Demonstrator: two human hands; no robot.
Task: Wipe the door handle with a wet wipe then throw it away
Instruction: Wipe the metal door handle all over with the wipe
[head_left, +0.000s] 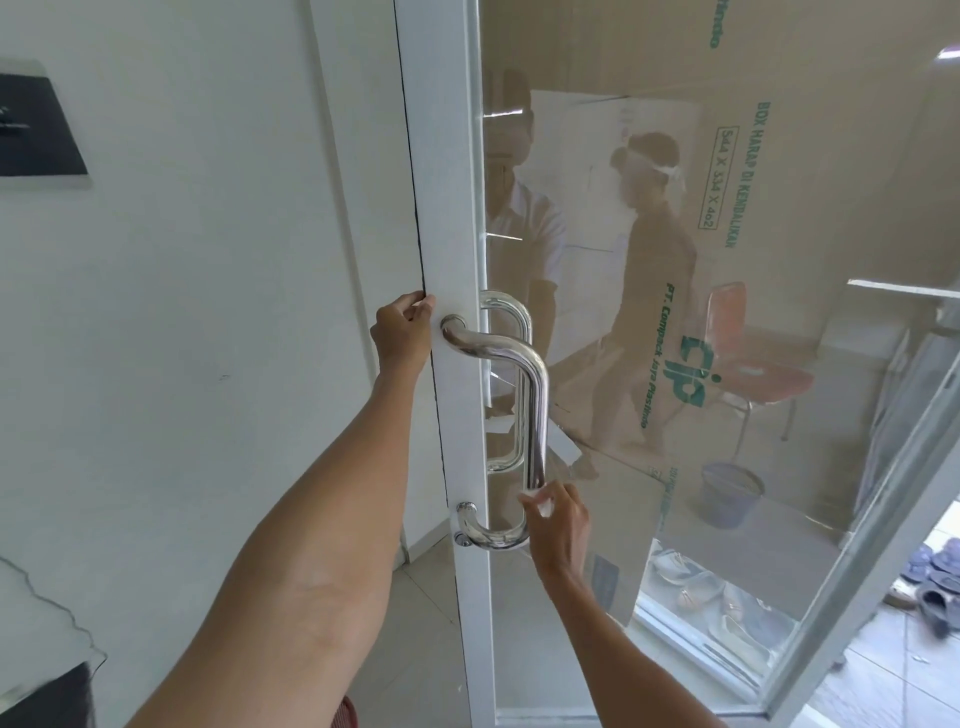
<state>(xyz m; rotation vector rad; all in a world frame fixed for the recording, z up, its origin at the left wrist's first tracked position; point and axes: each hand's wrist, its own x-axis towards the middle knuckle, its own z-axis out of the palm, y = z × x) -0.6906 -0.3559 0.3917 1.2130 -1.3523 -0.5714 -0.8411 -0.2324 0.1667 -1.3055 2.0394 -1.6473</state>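
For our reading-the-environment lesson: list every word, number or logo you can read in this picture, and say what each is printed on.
All printed sideways in green on the cardboard sheet behind the door:
"BOX HARAP DI KEMBALIKAN"
"544 X 334 X 402", boxed, first digits unsure
"PT. Compack Jaya Plastindo"
"cjp", a large logo
Cut-off word at the top ending "indo"
Blue label lower down: too blurred to read

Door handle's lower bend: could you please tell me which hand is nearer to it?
Right. The right hand pinches the wet wipe against the door handle just above its lower bend; the left hand grips the door edge beside the upper mount.
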